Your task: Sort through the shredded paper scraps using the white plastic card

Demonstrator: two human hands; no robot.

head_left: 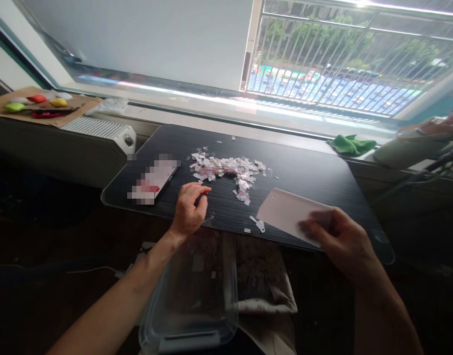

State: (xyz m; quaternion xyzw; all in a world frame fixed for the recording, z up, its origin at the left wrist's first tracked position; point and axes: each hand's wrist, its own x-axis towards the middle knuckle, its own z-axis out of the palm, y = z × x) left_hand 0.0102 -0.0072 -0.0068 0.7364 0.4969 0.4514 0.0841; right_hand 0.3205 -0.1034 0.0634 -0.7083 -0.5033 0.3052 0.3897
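Observation:
My right hand (346,239) grips a flat pale card (285,212) by its right end, thumb on top; a small hole shows near the card's far left corner. The card is held tilted over the right front part of the black table (307,172). Left of it, my left hand (190,207) hovers by the table's front edge with fingers loosely curled and the thumb apart from them; nothing shows in it. Beyond both hands lies a loose heap of small white and pinkish paper scraps (229,168). A few stray slips (259,224) lie near the card's left edge.
A blurred-out phone-like object (156,180) lies on the table's left. Below the front edge stands a clear plastic bin (231,296) beside a fabric bag (270,308). A green cloth (352,144) and a pale container (411,148) sit at right, a radiator (100,133) at left.

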